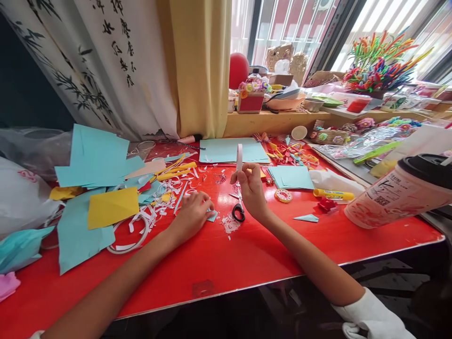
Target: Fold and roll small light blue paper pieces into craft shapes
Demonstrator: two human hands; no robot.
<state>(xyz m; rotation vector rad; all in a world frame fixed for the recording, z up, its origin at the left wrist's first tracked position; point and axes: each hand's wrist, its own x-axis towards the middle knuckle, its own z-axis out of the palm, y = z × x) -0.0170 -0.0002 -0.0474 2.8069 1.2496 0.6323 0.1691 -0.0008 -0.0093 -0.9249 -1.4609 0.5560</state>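
Observation:
My right hand (251, 188) is raised over the middle of the red table (247, 263), its thumb and finger pinching a narrow white strip (239, 157) that stands upright. Scissors with black handles (238, 213) lie just below that hand. To the left, my left hand (193, 212) rests low on the table, fingers closed over a small light blue paper piece (212, 215) that shows at the fingertips. Small white scraps (230, 223) lie between the hands. A roll of tape (283, 196) sits right of my right hand.
Blue paper sheets (99, 157), a yellow sheet (113, 208) and a large tape ring (144, 235) lie on the left. Blue stacks (291, 177) and a glue stick (334, 194) lie right, near a big tilted cup (395, 193). Crafts crowd the windowsill (243, 123).

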